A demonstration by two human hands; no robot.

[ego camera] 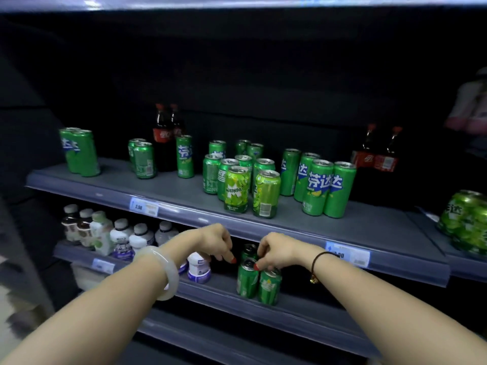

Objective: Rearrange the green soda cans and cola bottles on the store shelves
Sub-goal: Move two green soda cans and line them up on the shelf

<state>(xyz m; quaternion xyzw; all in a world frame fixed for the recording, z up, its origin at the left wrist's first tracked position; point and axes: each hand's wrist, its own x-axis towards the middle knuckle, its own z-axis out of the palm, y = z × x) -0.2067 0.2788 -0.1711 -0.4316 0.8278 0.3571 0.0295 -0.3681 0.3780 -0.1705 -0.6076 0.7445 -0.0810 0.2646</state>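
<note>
1. We see the cans (316, 188) as thin metal, with glossy green printed walls and bare silvery tops.
2. The Mirinda cans (236, 189) look like the same metal under a shinier lime print.
3. The cola bottles (162, 135) are clear glossy plastic with slick red labels.
4. The shelves (168, 191) look matt grey and smooth.
5. The price tags (144, 206) are paper behind a clear plastic strip.
6. The white bottles (199, 267) are smooth opaque plastic with a soft sheen.
7. The bangle (168, 272) is milky and polished; we cannot tell whether it is stone or glass.
8. The cord (319, 259) is dark and matt.
9. The nails (233, 260) are glossy red.
</note>
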